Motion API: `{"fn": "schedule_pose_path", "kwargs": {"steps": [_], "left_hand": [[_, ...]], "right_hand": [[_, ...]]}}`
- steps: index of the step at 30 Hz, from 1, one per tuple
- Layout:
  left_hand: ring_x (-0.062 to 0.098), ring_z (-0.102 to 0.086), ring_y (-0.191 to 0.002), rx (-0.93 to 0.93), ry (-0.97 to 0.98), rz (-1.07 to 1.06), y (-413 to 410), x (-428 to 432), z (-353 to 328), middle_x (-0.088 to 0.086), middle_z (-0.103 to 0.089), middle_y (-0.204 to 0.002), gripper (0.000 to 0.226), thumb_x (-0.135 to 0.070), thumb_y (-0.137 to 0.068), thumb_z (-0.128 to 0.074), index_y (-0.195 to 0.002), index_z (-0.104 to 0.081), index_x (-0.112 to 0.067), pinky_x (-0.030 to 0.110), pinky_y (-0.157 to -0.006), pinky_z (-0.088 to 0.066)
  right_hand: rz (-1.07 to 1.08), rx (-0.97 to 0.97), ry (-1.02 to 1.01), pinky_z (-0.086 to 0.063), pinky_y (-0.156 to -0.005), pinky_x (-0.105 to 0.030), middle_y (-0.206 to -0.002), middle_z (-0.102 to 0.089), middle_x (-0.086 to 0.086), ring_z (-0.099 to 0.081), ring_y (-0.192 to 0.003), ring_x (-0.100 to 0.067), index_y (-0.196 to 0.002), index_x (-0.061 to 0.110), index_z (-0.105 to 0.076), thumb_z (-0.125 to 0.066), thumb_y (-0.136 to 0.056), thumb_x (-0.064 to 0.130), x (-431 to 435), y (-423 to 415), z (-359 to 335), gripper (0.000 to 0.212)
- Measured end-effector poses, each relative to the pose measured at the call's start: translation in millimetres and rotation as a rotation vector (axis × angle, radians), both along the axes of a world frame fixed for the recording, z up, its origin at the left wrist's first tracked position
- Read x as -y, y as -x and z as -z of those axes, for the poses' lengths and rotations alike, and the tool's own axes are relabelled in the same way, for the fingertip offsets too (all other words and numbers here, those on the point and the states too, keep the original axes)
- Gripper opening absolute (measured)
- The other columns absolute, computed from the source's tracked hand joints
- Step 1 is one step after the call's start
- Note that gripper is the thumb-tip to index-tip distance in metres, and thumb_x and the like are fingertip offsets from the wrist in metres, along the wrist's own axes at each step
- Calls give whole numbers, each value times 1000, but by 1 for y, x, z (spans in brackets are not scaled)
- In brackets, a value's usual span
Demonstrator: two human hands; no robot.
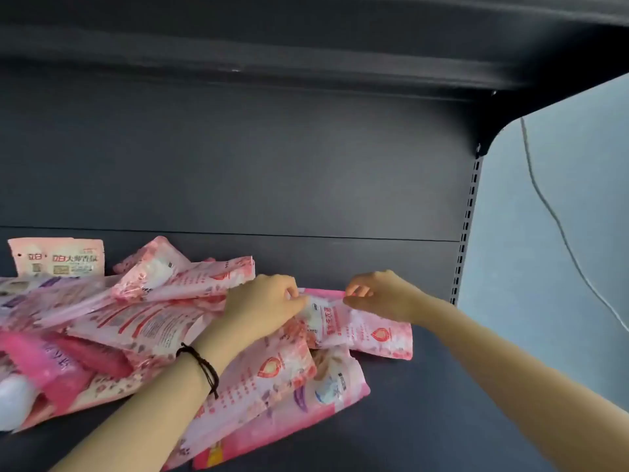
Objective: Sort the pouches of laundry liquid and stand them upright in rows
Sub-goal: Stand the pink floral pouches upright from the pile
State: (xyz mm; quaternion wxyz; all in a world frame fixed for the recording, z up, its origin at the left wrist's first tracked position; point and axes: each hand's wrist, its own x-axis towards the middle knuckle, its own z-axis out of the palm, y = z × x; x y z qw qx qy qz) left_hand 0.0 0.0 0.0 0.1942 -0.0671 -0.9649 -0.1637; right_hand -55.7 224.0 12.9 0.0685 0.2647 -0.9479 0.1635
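The person stood close to a dark shelf (442, 403), both bare arms reaching in. The left hand (262, 303) and the right hand (377, 294) met at the far edge of one pink pouch (360, 332), which lay on the shelf at the right end of the heap (112, 321), its left part resting over other pouches and its right corner on the bare shelf. The left fingers (289, 291) were curled and pinching the pouch's top edge near its left corner; the right fingers (357, 289) were curled too, pinching the same edge a little further right. Whether that edge was lifted clear of the shelf I could not tell. The heap itself was a loose jumble of pink pouches lying flat and crossed over one another, spreading from under the left forearm to the left edge of view, with two fanned out toward the shelf's front. Behind the heap, one standing pouch (58, 257) leaned upright against the back panel (238, 165). A black cord bracelet (200, 364) sat on the left wrist. To the right, past a slotted upright (468, 216), a thin cable (551, 212) hung down a pale wall (561, 267).
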Motion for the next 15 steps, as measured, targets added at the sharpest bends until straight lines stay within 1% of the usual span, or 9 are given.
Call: {"fn": "schedule_pose_path", "kwargs": {"steps": [2, 4, 7, 8, 9, 11, 13, 14, 15], "left_hand": [[12, -64, -87, -24, 66, -52, 10, -2, 4, -12, -70, -95, 29, -56, -89, -45, -97, -62, -34, 26, -71, -46], [12, -64, -84, -65, 142, -105, 17, -6, 12, -11, -68, -93, 29, -55, -89, -44, -96, -61, -32, 26, -70, -46], [11, -62, -79, -158, 230, -153, 25, -10, 15, -10, -65, -89, 30, -54, -90, -43, -94, -60, -30, 25, -65, -41], [11, -62, -79, -181, 250, -157, 26, -10, 16, -10, -64, -90, 29, -54, -90, -43, -93, -59, -29, 25, -64, -40], [10, -61, -79, -182, 258, -159, 28, -10, 18, -11, -63, -91, 29, -54, -90, -43, -93, -59, -29, 25, -63, -39], [10, -60, -77, -167, 266, -167, 28, -12, 20, -11, -61, -91, 29, -54, -91, -43, -91, -58, -29, 24, -62, -40], [10, -58, -74, -159, 258, -184, 29, -12, 20, -11, -61, -90, 31, -54, -91, -42, -87, -57, -28, 24, -60, -39], [10, -58, -74, -146, 254, -196, 29, -12, 19, -9, -62, -90, 33, -54, -91, -42, -85, -58, -26, 24, -59, -38], [10, -60, -75, -132, 249, -210, 30, -13, 19, -8, -64, -89, 34, -55, -91, -41, -86, -59, -25, 23, -59, -38]], "right_hand": [[-58, 60, 28, -52, -88, -34, -101, -67, 6, -63, -95, -15, -105, 22, -67, -56, -92, 34, 11, 15, 3, 21], [-102, 79, 13, -50, -92, -33, -111, -67, 3, -62, -102, -16, -111, 19, -65, -53, -95, 30, 27, 32, 8, 23], [-108, 150, -59, -47, -97, -37, -124, -62, -4, -58, -112, -22, -125, 16, -57, -41, -100, 34, 51, 58, 13, 34], [-97, 165, -118, -47, -94, -38, -121, -62, -7, -57, -110, -25, -126, 13, -56, -35, -101, 38, 58, 64, 15, 41], [-83, 175, -190, -46, -88, -36, -113, -61, -8, -57, -104, -26, -124, 10, -57, -29, -102, 42, 65, 69, 18, 48], [-72, 159, -253, -42, -79, -33, -98, -56, -8, -54, -92, -26, -114, 5, -60, -25, -103, 45, 72, 77, 22, 54], [-69, 180, -208, -48, -82, -35, -102, -59, -9, -57, -95, -28, -113, 7, -61, -30, -102, 44, 70, 83, 27, 49], [-68, 209, -172, -50, -83, -37, -105, -60, -9, -58, -96, -27, -115, 10, -60, -34, -100, 40, 67, 86, 28, 42], [-78, 233, -129, -50, -82, -36, -105, -60, -6, -58, -96, -25, -115, 11, -59, -39, -99, 34, 62, 89, 29, 34]]}}
